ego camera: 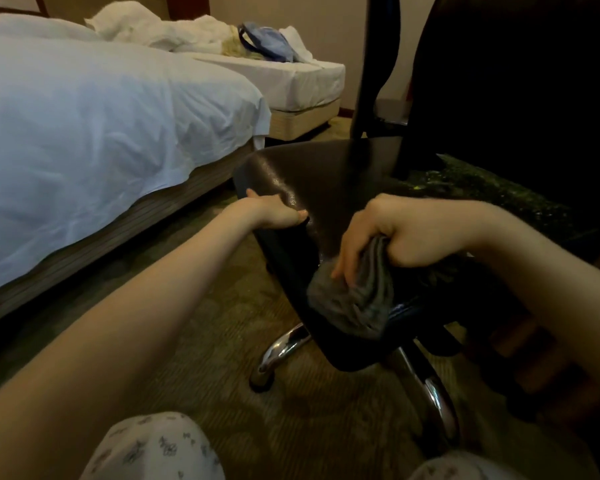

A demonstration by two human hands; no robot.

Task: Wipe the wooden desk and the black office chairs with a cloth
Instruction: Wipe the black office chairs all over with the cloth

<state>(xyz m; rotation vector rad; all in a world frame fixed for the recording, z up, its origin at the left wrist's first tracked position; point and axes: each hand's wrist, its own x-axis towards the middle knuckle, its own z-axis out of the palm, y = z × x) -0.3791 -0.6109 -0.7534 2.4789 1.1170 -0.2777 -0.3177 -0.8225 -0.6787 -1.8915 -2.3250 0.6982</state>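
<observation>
A black office chair (312, 181) with a shiny leather seat stands in front of me, seen from low down. My left hand (274, 214) grips the seat's left edge, thumb on top and fingers under the rim. My right hand (388, 233) holds a bunched grey cloth (354, 303) and presses it against the seat's front edge. The chair's backrest (513, 91) rises dark at the upper right. The wooden desk is not in view.
A chrome wheeled base (284, 348) spreads under the seat on patterned carpet (194, 306). A bed with white sheets (84, 126) runs along the left; a second bed (291, 74) with linen and a blue bag stands behind. My knees (156, 448) are at the bottom.
</observation>
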